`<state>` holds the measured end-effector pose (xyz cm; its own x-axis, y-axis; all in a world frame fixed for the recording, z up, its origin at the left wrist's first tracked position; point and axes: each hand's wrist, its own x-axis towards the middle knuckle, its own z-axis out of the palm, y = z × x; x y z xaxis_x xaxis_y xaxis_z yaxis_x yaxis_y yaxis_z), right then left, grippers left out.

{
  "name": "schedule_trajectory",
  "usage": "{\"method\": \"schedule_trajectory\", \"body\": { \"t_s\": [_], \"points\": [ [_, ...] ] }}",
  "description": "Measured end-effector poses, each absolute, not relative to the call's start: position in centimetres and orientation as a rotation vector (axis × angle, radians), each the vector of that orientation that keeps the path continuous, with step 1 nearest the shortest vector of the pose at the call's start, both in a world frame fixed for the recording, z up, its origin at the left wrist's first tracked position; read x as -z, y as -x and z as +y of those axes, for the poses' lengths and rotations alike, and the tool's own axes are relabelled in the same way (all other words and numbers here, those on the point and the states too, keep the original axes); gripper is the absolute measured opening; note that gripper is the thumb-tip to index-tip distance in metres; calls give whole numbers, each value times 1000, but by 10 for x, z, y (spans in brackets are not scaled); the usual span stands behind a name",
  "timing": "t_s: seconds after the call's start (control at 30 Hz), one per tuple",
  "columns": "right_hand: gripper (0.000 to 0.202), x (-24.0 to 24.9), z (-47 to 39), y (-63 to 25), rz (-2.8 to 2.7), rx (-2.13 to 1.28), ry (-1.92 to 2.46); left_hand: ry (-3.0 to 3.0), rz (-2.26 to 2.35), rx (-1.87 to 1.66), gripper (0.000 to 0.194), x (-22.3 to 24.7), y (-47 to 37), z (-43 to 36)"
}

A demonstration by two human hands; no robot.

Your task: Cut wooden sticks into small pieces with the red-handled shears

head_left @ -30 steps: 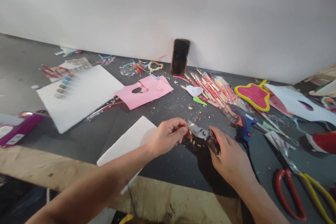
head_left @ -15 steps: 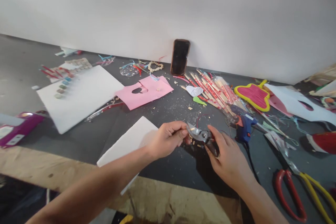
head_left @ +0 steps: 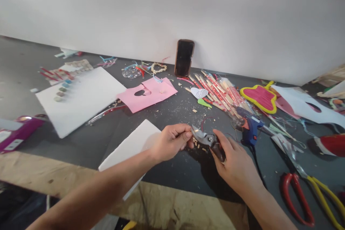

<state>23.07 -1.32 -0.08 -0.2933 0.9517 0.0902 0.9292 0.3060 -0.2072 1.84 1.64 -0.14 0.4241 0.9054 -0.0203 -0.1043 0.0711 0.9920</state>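
Observation:
My right hand [head_left: 234, 156] is wrapped round the dark handles of a pair of pruning shears [head_left: 201, 136], whose metal blades point left. My left hand [head_left: 174, 142] is pinched right beside the blades. A pale tip of a thin wooden stick [head_left: 196, 130] shows at the blade, its rest hidden by my left fingers. Under the shears lie several short cut wooden pieces [head_left: 198, 145], partly covered by the hands. A white foam board [head_left: 134, 143] lies beneath my left wrist.
Packaged chopsticks [head_left: 215, 91] lie behind the hands, with a blue glue gun [head_left: 252, 131] and large scissors [head_left: 299, 172] to the right. A phone [head_left: 184, 57] leans on the wall. Pink paper [head_left: 156, 95] and a white board [head_left: 83, 100] lie left.
The shears have shifted very slightly, and the pale stick tip now shows at the blade. Both hands keep nearly the same place and grip.

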Motion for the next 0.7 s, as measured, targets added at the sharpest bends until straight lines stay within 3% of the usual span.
{"method": "schedule_trajectory", "body": {
  "t_s": [0.4, 0.7],
  "points": [
    [44, -2, -14, -232, -2353, -219, 1820, -1235, 867, -927, 27, -2, -21, 16],
    [55, -2, -13, -228, -2398, 35, 1830, -1350, 874, -934, 32, 3, -17, 15]
  ]
}}
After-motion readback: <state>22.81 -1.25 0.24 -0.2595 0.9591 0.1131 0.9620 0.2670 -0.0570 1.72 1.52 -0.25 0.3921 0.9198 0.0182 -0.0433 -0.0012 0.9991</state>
